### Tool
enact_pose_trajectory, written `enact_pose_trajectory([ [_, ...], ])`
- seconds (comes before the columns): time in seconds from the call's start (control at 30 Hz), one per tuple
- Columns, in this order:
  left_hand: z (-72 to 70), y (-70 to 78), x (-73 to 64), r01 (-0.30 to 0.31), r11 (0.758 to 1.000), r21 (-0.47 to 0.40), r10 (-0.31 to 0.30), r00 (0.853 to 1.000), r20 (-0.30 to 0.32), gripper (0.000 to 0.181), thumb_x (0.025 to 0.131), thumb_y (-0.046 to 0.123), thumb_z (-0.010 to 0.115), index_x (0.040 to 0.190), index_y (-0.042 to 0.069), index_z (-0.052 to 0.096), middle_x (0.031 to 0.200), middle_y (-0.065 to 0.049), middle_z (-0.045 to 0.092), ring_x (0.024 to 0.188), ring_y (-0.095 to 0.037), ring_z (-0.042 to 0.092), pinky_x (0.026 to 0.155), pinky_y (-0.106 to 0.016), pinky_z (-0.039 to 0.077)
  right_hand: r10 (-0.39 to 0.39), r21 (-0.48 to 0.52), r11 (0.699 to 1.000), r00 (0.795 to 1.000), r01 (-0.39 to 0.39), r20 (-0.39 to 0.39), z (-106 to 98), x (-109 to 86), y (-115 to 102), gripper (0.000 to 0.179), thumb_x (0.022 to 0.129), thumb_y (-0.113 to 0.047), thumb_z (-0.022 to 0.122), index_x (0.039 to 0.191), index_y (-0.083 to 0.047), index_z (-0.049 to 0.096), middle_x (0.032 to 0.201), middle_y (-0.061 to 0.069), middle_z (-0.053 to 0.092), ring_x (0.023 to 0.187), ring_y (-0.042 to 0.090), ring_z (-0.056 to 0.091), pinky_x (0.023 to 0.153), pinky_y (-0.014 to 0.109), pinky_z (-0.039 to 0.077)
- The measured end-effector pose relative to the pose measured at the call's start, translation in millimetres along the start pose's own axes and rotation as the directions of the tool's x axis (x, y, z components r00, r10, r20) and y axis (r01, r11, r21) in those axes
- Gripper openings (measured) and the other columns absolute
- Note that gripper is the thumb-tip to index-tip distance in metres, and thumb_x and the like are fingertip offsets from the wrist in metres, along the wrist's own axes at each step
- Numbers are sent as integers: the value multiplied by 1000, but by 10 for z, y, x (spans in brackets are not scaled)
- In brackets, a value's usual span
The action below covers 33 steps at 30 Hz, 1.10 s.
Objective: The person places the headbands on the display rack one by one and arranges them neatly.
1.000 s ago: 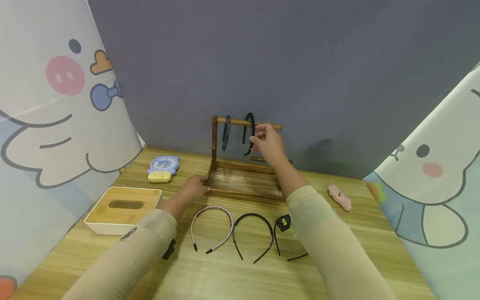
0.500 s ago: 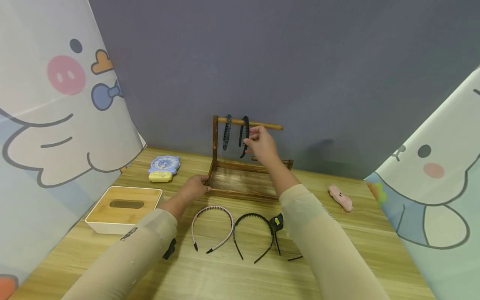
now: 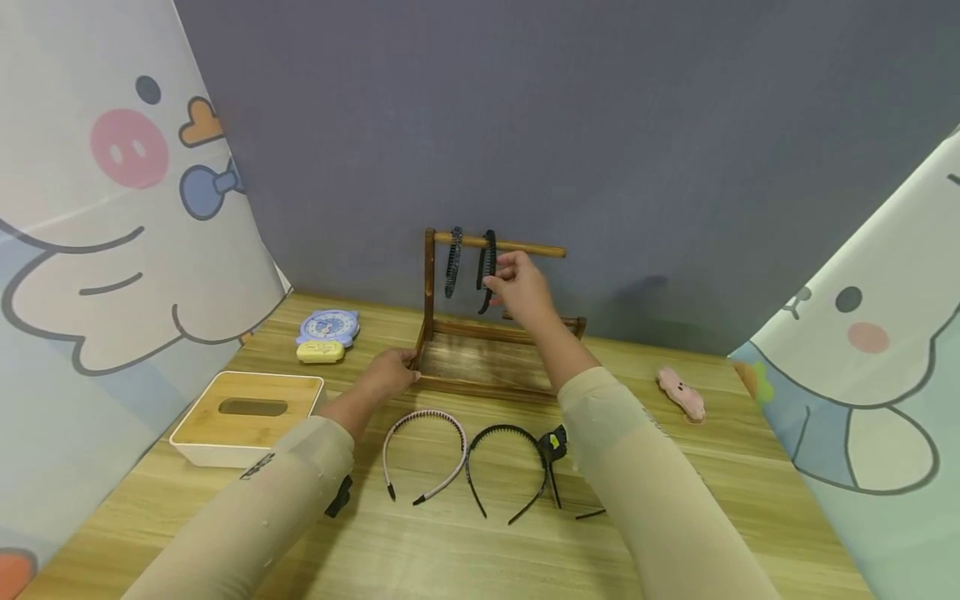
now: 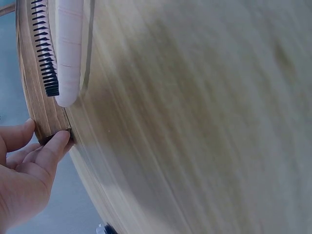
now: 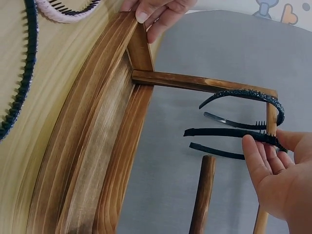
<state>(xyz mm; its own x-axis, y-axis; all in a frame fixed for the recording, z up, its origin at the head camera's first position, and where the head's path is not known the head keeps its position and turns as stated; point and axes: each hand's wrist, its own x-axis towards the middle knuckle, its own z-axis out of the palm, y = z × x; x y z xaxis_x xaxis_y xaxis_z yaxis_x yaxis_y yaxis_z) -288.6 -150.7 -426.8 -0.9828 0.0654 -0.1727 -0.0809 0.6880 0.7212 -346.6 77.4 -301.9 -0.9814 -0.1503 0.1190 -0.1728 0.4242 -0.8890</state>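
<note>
A wooden rack with a tray base and an upper rod stands at the back of the table. My left hand grips its front left corner, thumb and fingers around the wood in the left wrist view. On the rod hang a dark glittery headband and, to its right, a plain black toothed headband. My right hand pinches the black headband by its near side; in the right wrist view its two arms extend past my fingers. A lower rod is partly hidden in the head view.
In front of the rack lie a pink headband, a black headband and one with a black bow, partly behind my right sleeve. A tissue box, blue clock and yellow case stand left; a pink clip lies right.
My right hand has slid the black headband left along the upper rod, closer to the glittery one. Over the last half second it has barely moved. My left hand stays on the rack corner.
</note>
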Motion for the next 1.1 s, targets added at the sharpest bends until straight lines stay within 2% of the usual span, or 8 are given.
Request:
enact_pose_trajectory([
  [0.27, -7, 14, -3, -8, 1000, 14, 8, 1000, 0, 54, 98, 12, 57, 147, -2, 41, 151, -24, 40, 141, -44, 33, 117, -54, 29, -9, -14, 1000, 1000, 9, 14, -46, -27, 30, 44, 96, -22, 65, 135, -12, 48, 120, 10, 58, 101, 34, 67, 77, 31, 60],
  [0.53, 2, 2, 12, -12, 1000, 23, 12, 1000, 1, 54, 98, 12, 58, 147, -1, 41, 150, -24, 41, 140, -44, 34, 116, -53, 29, -46, 11, 999, 999, 46, -1, -124, -74, 96, 45, 96, -25, 65, 135, -11, 47, 116, 9, 59, 105, 34, 63, 83, 39, 60],
  [0.73, 12, -15, 10, -7, 1000, 3, 7, 1000, -3, 54, 98, 12, 58, 147, -1, 41, 150, -24, 41, 140, -43, 35, 116, -53, 30, -55, 7, 998, 998, 55, -3, -231, -130, 132, 47, 96, -30, 65, 136, -12, 47, 116, 8, 58, 107, 35, 63, 81, 35, 60],
  [0.93, 20, -40, 15, -8, 1000, -4, 8, 1000, -1, 54, 98, 13, 58, 147, -1, 40, 151, -23, 41, 140, -43, 34, 117, -53, 30, -77, -6, 997, 997, 77, -14, -349, -245, 182, 45, 95, -32, 65, 133, -15, 48, 116, 8, 57, 105, 28, 60, 82, 36, 60],
  [1.1, 10, -32, 9, 3, 1000, -16, -3, 1000, 0, 55, 98, 12, 58, 148, 1, 40, 151, -23, 40, 141, -43, 34, 116, -54, 30, -124, -25, 992, 992, 124, -7, -453, -388, 257, 46, 96, -34, 64, 133, -13, 49, 115, 9, 59, 101, 29, 61, 82, 39, 60],
])
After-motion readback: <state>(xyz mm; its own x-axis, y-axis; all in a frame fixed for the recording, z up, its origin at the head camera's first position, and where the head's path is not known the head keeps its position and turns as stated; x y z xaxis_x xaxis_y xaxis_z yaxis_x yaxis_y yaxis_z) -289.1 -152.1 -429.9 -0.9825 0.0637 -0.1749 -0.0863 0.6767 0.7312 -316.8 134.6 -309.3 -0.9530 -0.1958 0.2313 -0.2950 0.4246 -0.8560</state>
